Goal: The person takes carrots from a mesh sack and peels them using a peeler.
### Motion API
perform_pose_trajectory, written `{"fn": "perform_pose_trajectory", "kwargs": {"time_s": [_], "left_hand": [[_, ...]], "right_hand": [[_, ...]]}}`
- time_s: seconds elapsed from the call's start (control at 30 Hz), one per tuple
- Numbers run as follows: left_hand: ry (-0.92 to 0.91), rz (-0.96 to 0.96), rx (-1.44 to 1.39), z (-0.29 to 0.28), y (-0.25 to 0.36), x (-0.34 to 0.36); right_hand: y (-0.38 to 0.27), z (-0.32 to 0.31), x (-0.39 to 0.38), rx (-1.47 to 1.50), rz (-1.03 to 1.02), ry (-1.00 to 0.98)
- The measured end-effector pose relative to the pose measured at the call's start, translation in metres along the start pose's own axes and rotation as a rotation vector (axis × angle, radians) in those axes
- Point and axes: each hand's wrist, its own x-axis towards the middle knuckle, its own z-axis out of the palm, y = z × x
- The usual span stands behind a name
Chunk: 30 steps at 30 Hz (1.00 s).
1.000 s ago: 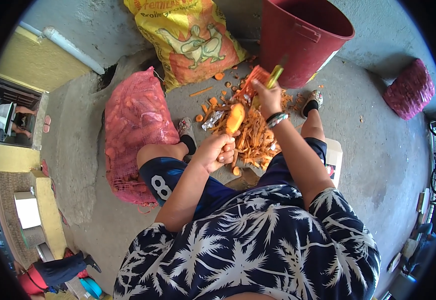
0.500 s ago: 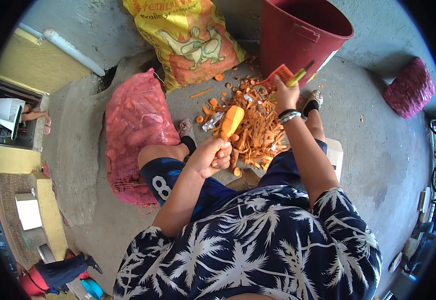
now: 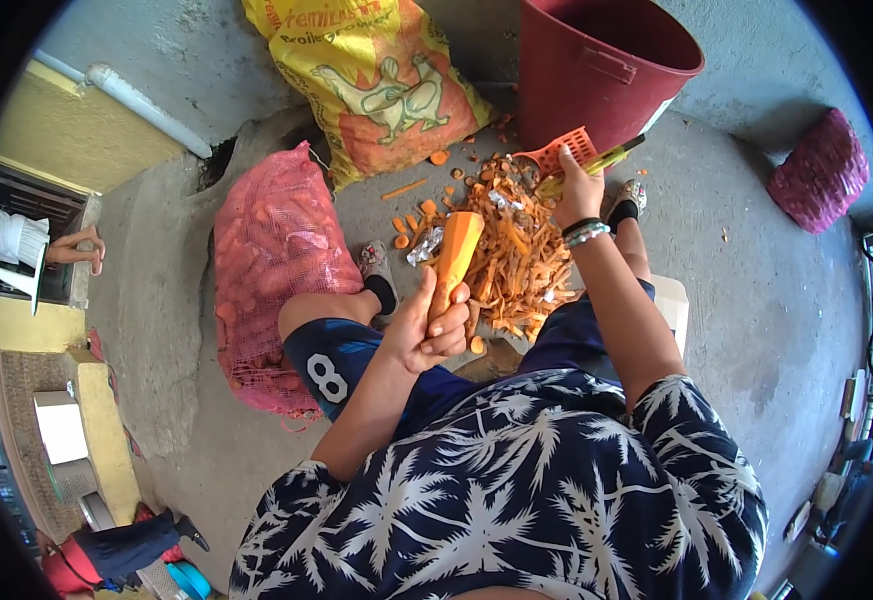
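My left hand (image 3: 435, 332) is wrapped round a carrot (image 3: 460, 248) that points up and away from me, its far part peeled to bright orange. To the right, my right hand (image 3: 581, 192) is closed on a yellow-green handled tool (image 3: 609, 158) with a dark tip; its exact kind is unclear. At those fingertips is an orange perforated plastic piece (image 3: 569, 147); I cannot tell whether the hand holds it. Below both hands lies a heap of carrot peelings (image 3: 522, 262) on the floor, with cut carrot ends (image 3: 440, 158) around it.
A pink mesh sack of carrots (image 3: 277, 260) stands at my left. Beyond the heap are a yellow printed sack (image 3: 387, 90) and a tall red bin (image 3: 597, 80). A purple mesh sack (image 3: 822, 172) rests by the right wall. Other people are at the far left.
The carrot in my left hand has tilted more upright and shows more of its length. My right hand has moved slightly right, and the orange perforated piece lies at a different angle.
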Motion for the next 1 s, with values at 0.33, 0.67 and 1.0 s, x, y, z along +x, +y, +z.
{"fn": "perform_pose_trajectory", "kwargs": {"time_s": [0.33, 0.67, 1.0], "left_hand": [[-0.144, 0.013, -0.019, 0.000, -0.009, 0.000], [-0.026, 0.012, 0.230, -0.006, 0.002, -0.007], [0.135, 0.080, 0.591, 0.000, 0.006, -0.008]], "right_hand": [[-0.019, 0.035, -0.048, 0.055, 0.159, -0.295], [-0.021, 0.035, -0.045, -0.095, 0.270, -0.240], [0.022, 0.003, -0.057, -0.006, 0.416, -0.141]]}}
